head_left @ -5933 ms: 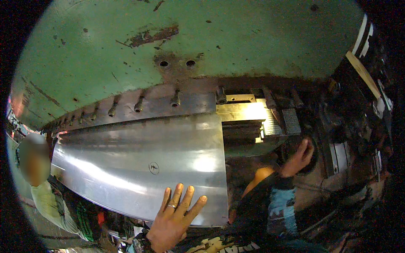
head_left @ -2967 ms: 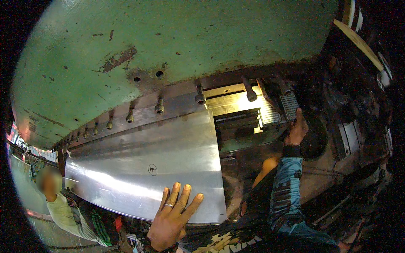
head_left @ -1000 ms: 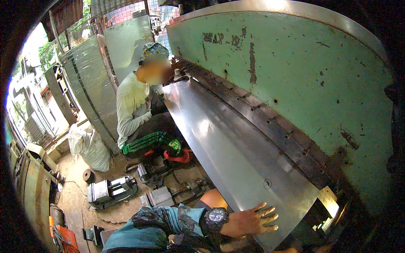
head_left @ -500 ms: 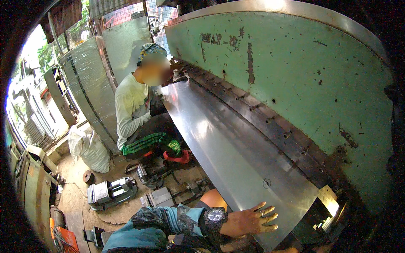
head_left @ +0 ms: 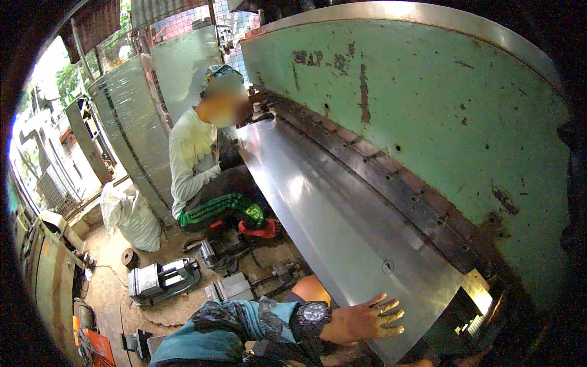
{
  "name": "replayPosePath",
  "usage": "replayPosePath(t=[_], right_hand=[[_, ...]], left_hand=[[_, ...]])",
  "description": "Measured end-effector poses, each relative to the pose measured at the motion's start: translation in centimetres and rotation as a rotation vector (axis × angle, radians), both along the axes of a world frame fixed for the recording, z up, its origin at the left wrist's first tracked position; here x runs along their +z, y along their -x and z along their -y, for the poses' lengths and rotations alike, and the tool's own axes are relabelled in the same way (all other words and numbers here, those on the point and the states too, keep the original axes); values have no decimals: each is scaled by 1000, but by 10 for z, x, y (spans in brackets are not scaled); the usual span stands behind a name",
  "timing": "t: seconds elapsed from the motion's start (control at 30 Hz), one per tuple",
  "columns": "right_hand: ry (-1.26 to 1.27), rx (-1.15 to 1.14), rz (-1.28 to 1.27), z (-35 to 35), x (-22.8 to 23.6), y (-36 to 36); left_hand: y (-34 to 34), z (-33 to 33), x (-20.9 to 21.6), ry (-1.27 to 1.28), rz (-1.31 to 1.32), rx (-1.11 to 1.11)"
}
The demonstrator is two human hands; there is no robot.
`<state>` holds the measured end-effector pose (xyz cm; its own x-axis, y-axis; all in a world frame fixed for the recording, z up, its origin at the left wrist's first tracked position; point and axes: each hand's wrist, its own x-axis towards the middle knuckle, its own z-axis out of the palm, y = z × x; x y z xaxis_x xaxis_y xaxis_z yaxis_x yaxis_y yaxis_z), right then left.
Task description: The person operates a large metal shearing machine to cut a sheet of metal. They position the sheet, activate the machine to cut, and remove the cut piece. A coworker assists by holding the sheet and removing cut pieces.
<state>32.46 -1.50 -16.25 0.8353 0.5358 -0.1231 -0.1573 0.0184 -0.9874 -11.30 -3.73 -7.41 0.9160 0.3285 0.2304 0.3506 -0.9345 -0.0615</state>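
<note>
A long, shiny metal sheet [head_left: 342, 244] lies slanting from the far middle to the lower right, its right side along the bed of a green machine [head_left: 428, 98]. My left hand [head_left: 370, 319] rests palm down on the sheet's near end, fingers spread apart and gripping nothing. A black watch [head_left: 313, 313] sits on that wrist, below a blue and dark sleeve. Close to the fingers, a small circled mark [head_left: 387, 266] is drawn on the metal. Patches of skin show at the bottom edge, but I cannot make out my right hand there.
At the sheet's far left edge crouches a co-worker [head_left: 199, 159] in a pale shirt, a dark-gloved hand by the metal. Machine vises [head_left: 162, 280] lie on the floor at left, with a white sack [head_left: 131, 220] behind. Dark bolts line the machine's lower edge.
The whole view has shifted very slightly. My left hand stays flat on the sheet, and the sheet and co-worker hold nearly the same positions.
</note>
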Motion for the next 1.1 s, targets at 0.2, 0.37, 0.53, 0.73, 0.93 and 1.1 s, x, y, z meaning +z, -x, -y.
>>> replayPosePath(t=[0.2, 0.37, 0.53, 0.73, 0.93, 1.1], right_hand=[[4, 2, -4, 1, 0, 0], [13, 5, -1, 3, 0, 0], [16, 8, -3, 2, -2, 0], [13, 21, 3, 3, -4, -2], [22, -13, 18, 22, -9, -14], [-41, -126, -17, 73, -24, -51]], left_hand=[[3, -1, -2, 99, 79, -41], [0, 0, -5, -5, 93, -9], [4, -1, 2, 158, 24, -40], [3, 2, 6, 116, 7, -25], [1, 3, 17, 119, -1, -13], [8, 5, 48, 165, -85, -17]])
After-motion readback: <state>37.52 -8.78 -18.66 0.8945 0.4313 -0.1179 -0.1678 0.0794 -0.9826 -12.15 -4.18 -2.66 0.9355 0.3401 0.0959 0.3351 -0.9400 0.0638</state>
